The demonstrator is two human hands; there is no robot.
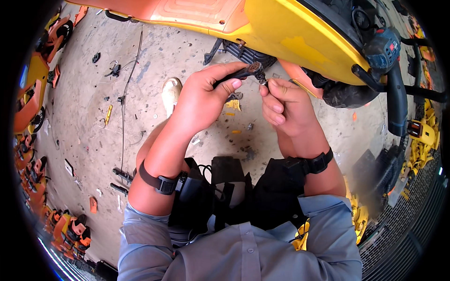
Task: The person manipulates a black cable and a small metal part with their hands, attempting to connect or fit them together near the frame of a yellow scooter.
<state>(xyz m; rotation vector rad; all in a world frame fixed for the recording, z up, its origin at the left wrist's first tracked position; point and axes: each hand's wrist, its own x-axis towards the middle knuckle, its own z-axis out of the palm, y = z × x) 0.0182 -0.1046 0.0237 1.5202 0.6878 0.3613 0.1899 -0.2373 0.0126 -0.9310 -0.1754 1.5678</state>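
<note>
My left hand (pixel 206 96) is closed on a dark tool (pixel 238 74), which looks like a wrench with a rounded head (pixel 256 68). Just right of it, my right hand (pixel 286 103) pinches a small metal piece (pixel 264 82) at that head, perhaps a socket or bolt; fingers partly hide it. Both hands are held in front of a yellow and orange vehicle body (pixel 300 33), with a black ribbed part (pixel 246 51) under its edge.
A cordless drill (pixel 382 51) rests by black handlebars (pixel 412 91) at upper right. Orange and yellow body parts (pixel 28 98) line the left; yellow ones (pixel 424 136) pile at right. Cables (pixel 123 136) and small debris lie on the concrete floor (pixel 93 154).
</note>
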